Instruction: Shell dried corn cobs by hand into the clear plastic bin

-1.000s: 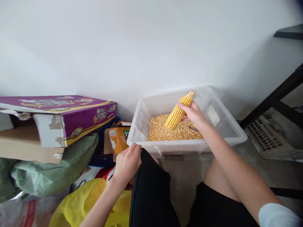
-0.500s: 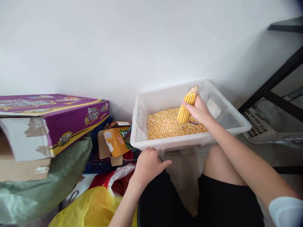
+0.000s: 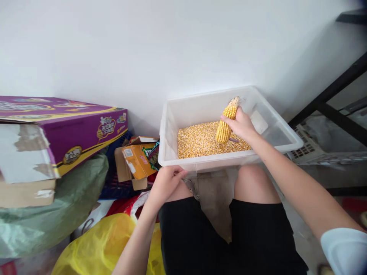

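Note:
An ear of dried yellow corn point(image 3: 223, 131) is gripped near its pale upper end by my right hand point(image 3: 240, 123), fingers wrapped round it. It leans over the loose kernels point(image 3: 200, 143) inside a whitish plastic tub point(image 3: 289, 143). A thin purplish-brown piece point(image 3: 234, 140) lies on the kernels just right of the ear; its kind is unclear. My left hand point(image 3: 168, 181) is curled with thumb and fingers close together, above my knee and by the tub's front left corner. Nothing shows in it.
On the left, a torn purple carton point(image 3: 86, 137) sits above a green plastic bag point(image 3: 77, 194). An opened orange box point(image 3: 139, 164) lies beside the tub, with a yellow bag point(image 3: 97, 244) nearer me. Black metal framing point(image 3: 329, 91) and a white basket point(image 3: 305, 143) stand right.
My left hand has drawn left, and its spread thumb and fingers have curled together. My right hand still holds the corn ear over the tub. The view has shifted slightly.

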Demonstrator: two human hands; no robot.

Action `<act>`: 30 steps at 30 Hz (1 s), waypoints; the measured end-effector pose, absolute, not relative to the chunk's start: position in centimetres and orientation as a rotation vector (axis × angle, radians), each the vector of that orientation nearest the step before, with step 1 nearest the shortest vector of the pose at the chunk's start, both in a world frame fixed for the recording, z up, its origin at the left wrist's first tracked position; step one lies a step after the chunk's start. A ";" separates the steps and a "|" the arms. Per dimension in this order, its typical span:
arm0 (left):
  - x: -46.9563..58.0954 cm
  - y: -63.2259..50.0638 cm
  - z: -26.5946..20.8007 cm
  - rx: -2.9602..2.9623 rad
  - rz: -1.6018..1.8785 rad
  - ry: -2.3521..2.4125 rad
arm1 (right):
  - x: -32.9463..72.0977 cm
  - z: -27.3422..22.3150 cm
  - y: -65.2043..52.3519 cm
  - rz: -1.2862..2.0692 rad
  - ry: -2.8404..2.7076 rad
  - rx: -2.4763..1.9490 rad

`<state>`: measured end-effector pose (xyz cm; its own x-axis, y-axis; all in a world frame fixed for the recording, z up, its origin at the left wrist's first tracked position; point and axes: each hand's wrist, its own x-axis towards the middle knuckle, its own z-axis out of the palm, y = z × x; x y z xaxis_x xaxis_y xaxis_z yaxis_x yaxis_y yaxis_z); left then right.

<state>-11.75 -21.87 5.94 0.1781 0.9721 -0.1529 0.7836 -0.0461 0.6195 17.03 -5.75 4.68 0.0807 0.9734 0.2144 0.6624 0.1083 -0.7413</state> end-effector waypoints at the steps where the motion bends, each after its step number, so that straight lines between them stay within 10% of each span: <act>1: -12.5 -22.3 6.2 1.826 0.498 1.684 | 17.1 4.6 -5.8 0.534 -1.654 -1.623; 8: -15.7 -25.3 6.6 1.463 1.031 2.073 | 16.8 4.7 -5.8 0.521 -1.689 -1.622; 17: -11.8 -25.2 7.6 1.961 0.379 1.516 | 16.5 5.0 -6.2 0.567 -1.715 -1.581; 30: -11.5 -24.5 7.3 2.194 0.499 1.812 | 16.8 4.2 -5.9 0.510 -1.821 -1.620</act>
